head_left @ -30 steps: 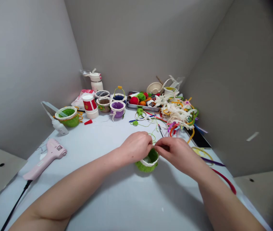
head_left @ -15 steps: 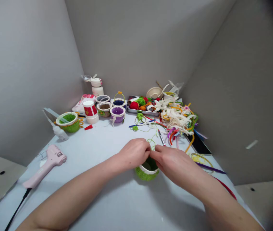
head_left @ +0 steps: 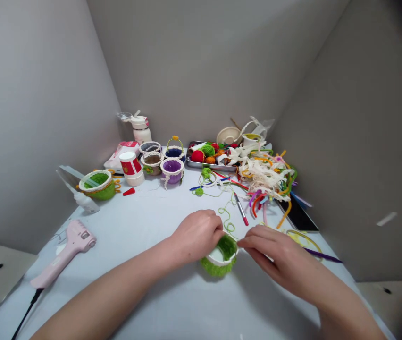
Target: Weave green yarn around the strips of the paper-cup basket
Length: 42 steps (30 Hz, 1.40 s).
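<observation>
A small round green basket (head_left: 218,270) with a white rim stands on the table in front of me, its mouth facing up and toward me. My left hand (head_left: 198,234) is closed at the left and far side of its rim, fingertips partly hidden. At the right edge of that rim, my right hand (head_left: 275,250) pinches with thumb and forefinger; what lies between the tips is too small to make out. Beyond the basket, a thin green yarn (head_left: 226,215) curls across the table toward a small green yarn ball (head_left: 199,191).
To the left lie a pink glue gun (head_left: 64,252), a glue bottle (head_left: 86,202) and another green basket (head_left: 102,186). Several finished baskets (head_left: 172,171) stand behind. A metal tray (head_left: 215,166) holds yarn balls. A red-tipped marker (head_left: 241,208) and a tangled white heap (head_left: 263,174) are right.
My right hand has moved right and slightly down, away from my left hand, to the rim's right edge. More of the basket's inside shows. The camera view has shifted a little.
</observation>
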Available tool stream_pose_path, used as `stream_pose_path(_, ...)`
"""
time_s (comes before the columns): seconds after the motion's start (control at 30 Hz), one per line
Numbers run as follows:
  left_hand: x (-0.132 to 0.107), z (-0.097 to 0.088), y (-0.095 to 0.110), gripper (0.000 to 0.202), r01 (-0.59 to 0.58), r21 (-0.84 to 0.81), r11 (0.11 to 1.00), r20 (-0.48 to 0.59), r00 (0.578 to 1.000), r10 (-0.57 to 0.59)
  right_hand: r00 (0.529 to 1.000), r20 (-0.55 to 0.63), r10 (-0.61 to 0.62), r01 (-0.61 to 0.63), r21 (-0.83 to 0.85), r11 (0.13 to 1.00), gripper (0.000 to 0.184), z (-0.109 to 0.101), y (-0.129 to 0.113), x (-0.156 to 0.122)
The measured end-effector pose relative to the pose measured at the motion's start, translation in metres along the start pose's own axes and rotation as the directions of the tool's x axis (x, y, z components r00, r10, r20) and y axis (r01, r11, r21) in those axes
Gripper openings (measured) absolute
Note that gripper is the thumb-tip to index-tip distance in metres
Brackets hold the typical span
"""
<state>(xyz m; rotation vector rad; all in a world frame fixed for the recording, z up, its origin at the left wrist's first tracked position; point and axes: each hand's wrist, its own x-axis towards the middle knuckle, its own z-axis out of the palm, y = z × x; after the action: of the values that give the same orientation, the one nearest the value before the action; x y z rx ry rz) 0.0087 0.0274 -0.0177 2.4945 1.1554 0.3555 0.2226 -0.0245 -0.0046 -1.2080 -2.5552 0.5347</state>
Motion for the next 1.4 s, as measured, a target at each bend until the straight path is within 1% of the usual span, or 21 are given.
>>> stream_pose_path(0.1,0.000,0.000,0.002,0.021,0.008,0.014,1.000,0.014,1.000,-0.008,1.000,-0.012,0.027,-0.026,0.123,0.992,0.021,-0.001,0.006,0.002)
stream_pose_path(0.2,-0.001,0.000,0.004,0.020,0.017,0.019,1.000,0.027,0.999,-0.018,0.995,-0.010,0.098,-0.092,0.250,0.964,0.019,0.002,0.019,0.005)
stream_pose_path(0.33,-0.002,0.001,0.004,0.021,0.013,0.027,1.000,0.023,1.000,-0.014,0.980,0.013,0.200,-0.185,0.436,0.881,0.017,0.010,0.036,0.011)
stream_pose_path(0.4,-0.003,0.002,0.004,0.021,0.004,0.034,0.999,0.022,1.000,-0.005,0.975,0.031,0.221,-0.205,0.516,0.831,0.016,0.015,0.041,0.015)
stream_pose_path(0.5,-0.003,0.001,0.004,0.020,-0.003,0.048,0.999,0.023,1.000,0.002,0.971,0.066,0.232,-0.225,0.586,0.778,0.015,0.022,0.043,0.019)
stream_pose_path(0.6,-0.003,0.000,0.004,0.020,-0.001,0.062,0.998,0.023,1.000,0.000,0.969,0.104,0.224,-0.240,0.614,0.752,0.016,0.027,0.044,0.021)
stream_pose_path(0.7,-0.003,-0.001,0.004,0.020,-0.001,0.072,0.997,0.032,0.999,-0.002,0.963,0.161,0.216,-0.269,0.599,0.754,0.016,0.029,0.046,0.021)
stream_pose_path(0.87,-0.004,0.000,0.003,0.020,0.006,0.083,0.997,0.039,0.999,-0.009,0.940,0.169,0.297,-0.339,0.566,0.752,0.016,0.034,0.050,0.021)
stream_pose_path(0.93,-0.005,-0.001,0.004,0.018,0.018,0.068,0.998,0.033,0.999,-0.020,0.941,0.177,0.288,-0.337,0.567,0.751,0.017,0.035,0.051,0.021)
stream_pose_path(1.0,-0.005,-0.003,0.005,0.016,0.016,0.020,1.000,0.019,1.000,-0.016,0.950,0.176,0.258,-0.312,0.564,0.765,0.018,0.036,0.051,0.021)
stream_pose_path(1.1,-0.002,-0.008,0.006,0.025,-0.032,-0.067,0.997,0.008,0.999,0.033,0.961,0.174,0.217,-0.278,0.558,0.782,0.020,0.037,0.050,0.021)
stream_pose_path(1.13,0.001,-0.009,0.007,0.024,-0.058,-0.079,0.995,0.017,0.998,0.060,0.962,0.175,0.210,-0.273,0.557,0.784,0.020,0.037,0.049,0.021)
stream_pose_path(1.23,0.010,-0.008,0.007,0.015,-0.130,-0.040,0.991,0.088,0.987,0.134,0.964,0.176,0.201,-0.266,0.562,0.783,0.022,0.037,0.049,0.021)
stream_pose_path(1.3,0.015,-0.005,0.006,0.013,-0.137,0.016,0.990,0.128,0.983,0.134,0.964,0.174,0.200,-0.264,0.570,0.778,0.023,0.038,0.049,0.021)
stream_pose_path(1.4,0.016,-0.001,0.006,0.015,-0.121,0.082,0.989,0.123,0.986,0.111,0.965,0.170,0.199,-0.261,0.574,0.776,0.023,0.038,0.050,0.021)
